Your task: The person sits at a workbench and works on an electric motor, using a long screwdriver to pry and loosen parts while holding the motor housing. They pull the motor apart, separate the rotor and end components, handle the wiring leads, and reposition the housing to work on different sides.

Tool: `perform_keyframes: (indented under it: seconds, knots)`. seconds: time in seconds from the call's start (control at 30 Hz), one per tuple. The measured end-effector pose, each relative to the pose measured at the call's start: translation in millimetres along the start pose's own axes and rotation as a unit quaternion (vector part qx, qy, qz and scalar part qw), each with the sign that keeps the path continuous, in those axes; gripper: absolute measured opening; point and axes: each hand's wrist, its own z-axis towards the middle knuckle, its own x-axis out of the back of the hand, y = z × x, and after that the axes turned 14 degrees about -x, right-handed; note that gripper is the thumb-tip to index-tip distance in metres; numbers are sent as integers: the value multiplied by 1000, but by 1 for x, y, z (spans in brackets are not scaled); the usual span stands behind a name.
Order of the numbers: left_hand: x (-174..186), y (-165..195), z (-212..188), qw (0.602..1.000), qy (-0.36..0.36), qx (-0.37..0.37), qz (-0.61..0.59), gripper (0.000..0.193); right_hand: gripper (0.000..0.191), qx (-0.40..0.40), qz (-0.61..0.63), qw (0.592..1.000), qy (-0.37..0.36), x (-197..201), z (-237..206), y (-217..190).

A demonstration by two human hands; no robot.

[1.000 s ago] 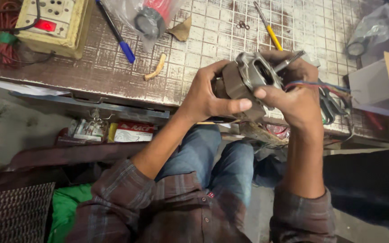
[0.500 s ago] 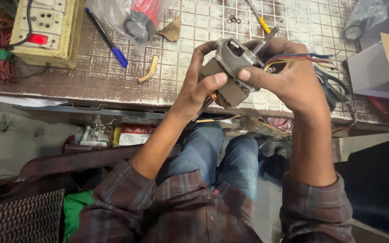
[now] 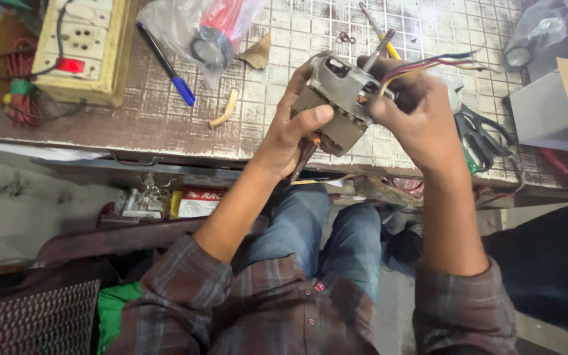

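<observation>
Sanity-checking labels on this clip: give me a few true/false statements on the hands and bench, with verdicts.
1. Both hands hold the small motor. True: left hand and right hand grip it.
2. The motor rests flat on the bench. False: it is held up above the bench edge.
3. Coloured wires come off the motor. True.
4. The blue pen is in the right hand. False: it lies on the bench, near the switchboard.
5. Scissors lie on the bench. True.
</observation>
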Motion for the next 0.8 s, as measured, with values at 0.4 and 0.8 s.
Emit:
perform_keyframes:
  seconds: [0.4, 0.8]
  knots:
    - [10, -5, 10, 980, 57, 96, -166, 65, 132, 180, -80, 978, 65, -38, 6, 46]
    - [13, -9, 12, 969, 76, 125, -198, 60, 124, 209, -66, 970, 110, -44, 6, 59]
